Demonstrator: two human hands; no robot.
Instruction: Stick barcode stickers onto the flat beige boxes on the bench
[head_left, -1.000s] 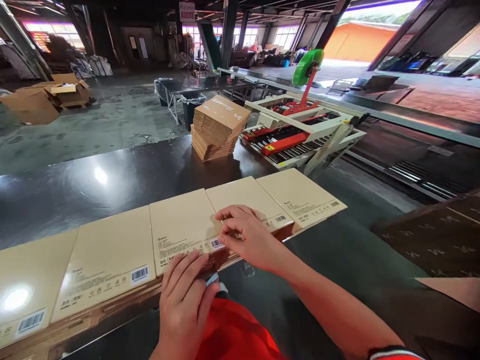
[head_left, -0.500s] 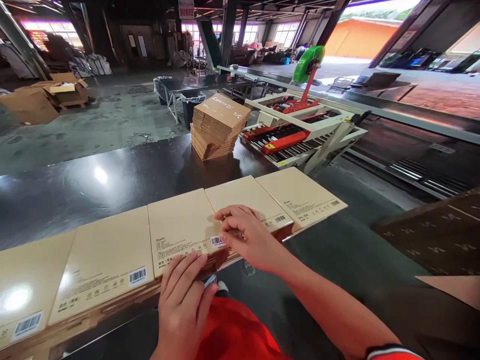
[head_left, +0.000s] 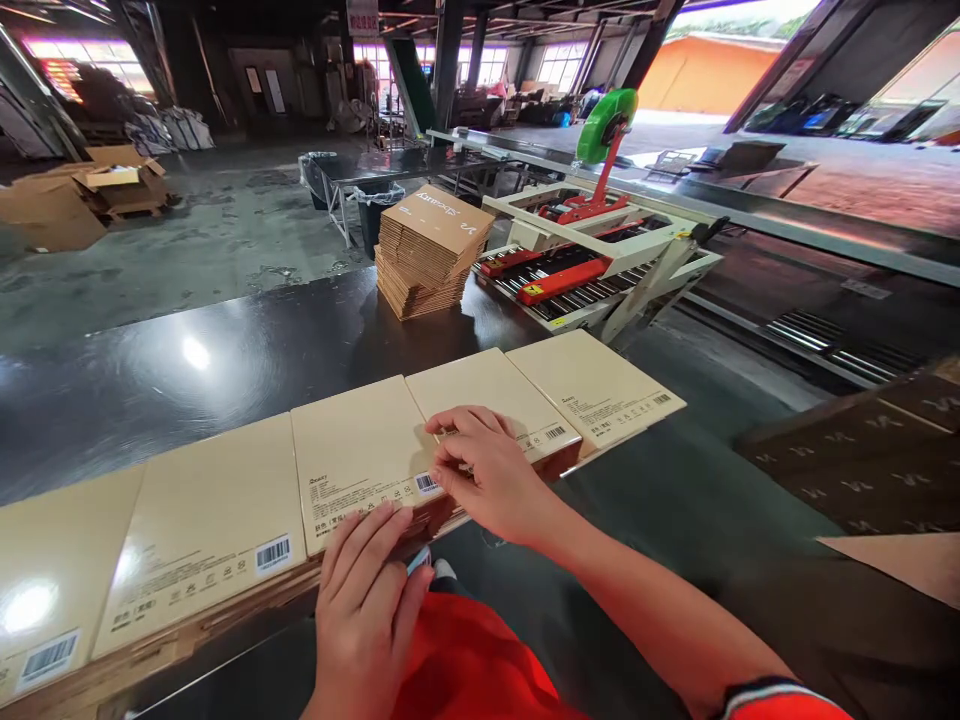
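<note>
A row of flat, cream-coloured cartons [head_left: 364, 440] lies along the near table edge, with print and barcodes on their tops. My left hand [head_left: 367, 595] rests its outstretched fingers on the front edge of the middle carton, over part of the print. Above the seam with the neighbouring carton [head_left: 480, 385], my right hand [head_left: 487, 470] is curled, thumb and fingertips close together. Its thumb is beside a white barcode label [head_left: 426, 483]. Whether anything is between those fingers is hidden. A small bluish item [head_left: 420, 560] shows partly behind my left hand.
Folded brown cardboard boxes [head_left: 431, 245] are stacked on the dark table [head_left: 225, 330]. Behind them stands a carton-sealing machine [head_left: 592, 240] with a green tape roll [head_left: 606, 125]. Brown printed cartons [head_left: 862, 450] are at the right. Open cardboard boxes [head_left: 82, 195] sit on the floor at left.
The view has shifted slightly, so the scene sits a little further left. Both hands keep nearly the same pose and place on the cartons.
</note>
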